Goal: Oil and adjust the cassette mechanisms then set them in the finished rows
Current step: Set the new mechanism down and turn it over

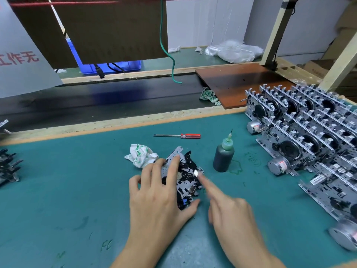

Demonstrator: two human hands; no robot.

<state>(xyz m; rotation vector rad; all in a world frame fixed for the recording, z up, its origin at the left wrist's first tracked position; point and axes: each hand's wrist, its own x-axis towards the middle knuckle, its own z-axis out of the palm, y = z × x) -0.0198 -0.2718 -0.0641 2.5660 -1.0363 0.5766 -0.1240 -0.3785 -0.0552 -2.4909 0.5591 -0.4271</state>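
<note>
I see the left hand (pixel 156 198) gripping the black-and-silver metal cassette mechanism (pixel 183 176) at frame centre on the teal bench (pixel 77 190), fingers curled over its edge. My right hand (pixel 233 219) pokes it with one straight finger, holding nothing. Pressing carelessly could bend a spring or tip the dark oil bottle (pixel 223 155) just beyond.

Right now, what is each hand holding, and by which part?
The left hand grips the cassette mechanism on the mat by its left side, thumb under its near edge. The right hand holds nothing; its index finger touches the mechanism's right edge.
</note>
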